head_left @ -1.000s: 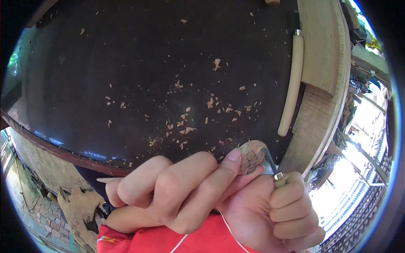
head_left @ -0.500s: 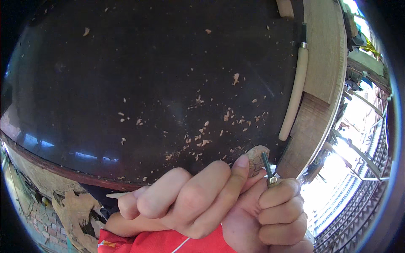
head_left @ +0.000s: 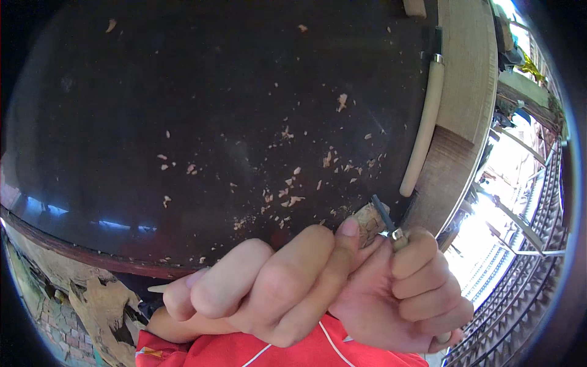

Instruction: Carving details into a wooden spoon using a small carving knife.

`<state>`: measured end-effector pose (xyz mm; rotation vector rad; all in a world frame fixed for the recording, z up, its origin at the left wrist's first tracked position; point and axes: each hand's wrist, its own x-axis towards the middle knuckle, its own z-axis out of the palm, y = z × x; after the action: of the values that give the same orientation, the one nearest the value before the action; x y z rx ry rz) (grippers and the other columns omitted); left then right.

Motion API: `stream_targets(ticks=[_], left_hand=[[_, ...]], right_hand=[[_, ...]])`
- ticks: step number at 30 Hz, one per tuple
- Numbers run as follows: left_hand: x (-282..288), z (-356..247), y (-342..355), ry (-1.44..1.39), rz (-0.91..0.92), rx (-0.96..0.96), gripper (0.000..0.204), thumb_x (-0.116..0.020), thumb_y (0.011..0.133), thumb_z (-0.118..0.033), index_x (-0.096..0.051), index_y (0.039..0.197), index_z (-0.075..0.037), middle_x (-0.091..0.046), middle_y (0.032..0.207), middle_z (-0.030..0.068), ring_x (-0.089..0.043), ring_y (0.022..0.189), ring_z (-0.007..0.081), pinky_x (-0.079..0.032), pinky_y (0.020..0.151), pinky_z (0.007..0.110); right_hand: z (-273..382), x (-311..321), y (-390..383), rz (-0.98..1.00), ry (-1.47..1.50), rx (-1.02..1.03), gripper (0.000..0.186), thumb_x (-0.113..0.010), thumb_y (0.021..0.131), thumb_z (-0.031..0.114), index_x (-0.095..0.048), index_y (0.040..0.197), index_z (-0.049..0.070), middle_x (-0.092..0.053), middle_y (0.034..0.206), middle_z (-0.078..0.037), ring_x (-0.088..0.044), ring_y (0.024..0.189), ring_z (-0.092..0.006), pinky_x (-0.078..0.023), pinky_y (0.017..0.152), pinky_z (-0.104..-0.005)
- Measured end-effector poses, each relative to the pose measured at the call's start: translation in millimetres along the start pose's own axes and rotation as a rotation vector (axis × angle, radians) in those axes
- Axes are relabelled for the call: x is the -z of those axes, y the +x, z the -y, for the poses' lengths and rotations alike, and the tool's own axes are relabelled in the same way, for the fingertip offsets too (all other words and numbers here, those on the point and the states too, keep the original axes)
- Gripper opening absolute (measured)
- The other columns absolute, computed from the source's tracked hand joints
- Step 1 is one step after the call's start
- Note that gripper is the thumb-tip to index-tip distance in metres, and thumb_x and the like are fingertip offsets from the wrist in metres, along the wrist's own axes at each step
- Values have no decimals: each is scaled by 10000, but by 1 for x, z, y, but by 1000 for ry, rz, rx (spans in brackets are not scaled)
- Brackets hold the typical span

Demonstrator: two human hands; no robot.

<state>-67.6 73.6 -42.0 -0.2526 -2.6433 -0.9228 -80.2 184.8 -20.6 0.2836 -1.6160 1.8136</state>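
My left hand (head_left: pixel 269 284) is closed, pinching a small pale wood piece (head_left: pixel 369 219) with marks or carved lines on its face. In my right hand (head_left: pixel 428 284) is a wood-carving gouge, its fingers wrapped round the handle. The gouge's dark metal blade (head_left: pixel 383 211) slants up and left over the right part of the wood piece. Whether its edge touches the wood, I cannot tell. The handle's pale butt (head_left: pixel 443 337) pokes out below the right fist. Both hands are close together at the table's near edge.
Wood chips (head_left: pixel 293 200) lie scattered over the dark glossy table (head_left: pixel 153 79). A second gouge with a pale handle (head_left: pixel 423 131) lies along a wooden board (head_left: pixel 468 79) at the right. Another pale wooden end (head_left: pixel 414 7) shows at the top right.
My right hand has shifted right, and the gouge leans more to the left, its tip now higher. The left hand still holds the wood piece. The view has shifted slightly.
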Motion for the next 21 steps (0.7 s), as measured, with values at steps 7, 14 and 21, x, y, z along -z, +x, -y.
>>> stream_targets(ticks=[7,14,21], left_hand=[[-2,-3,8,0,-45,53,350,-924,683,-346,-625,831,-239,-479,709,-97,-399,670,117,-269,587,288],[-23,-9,1,64,-243,87,349,-894,670,-407,-617,816,-253,-449,716,-98,-398,726,143,-298,663,304],[-12,-12,5,65,-153,96,373,-891,638,-440,-618,799,-242,-452,732,-89,-398,766,159,-305,695,317]], right_hand=[[-6,3,2,110,243,78,329,-507,980,146,-381,679,183,-268,558,78,-215,470,-64,-158,512,-275],[2,8,13,31,282,-105,348,-501,1011,153,-348,699,161,-245,599,71,-197,498,-70,-171,533,-265],[1,15,0,104,-93,-74,390,-450,1044,158,-268,700,174,-189,639,77,-170,517,-82,-154,536,-276]])
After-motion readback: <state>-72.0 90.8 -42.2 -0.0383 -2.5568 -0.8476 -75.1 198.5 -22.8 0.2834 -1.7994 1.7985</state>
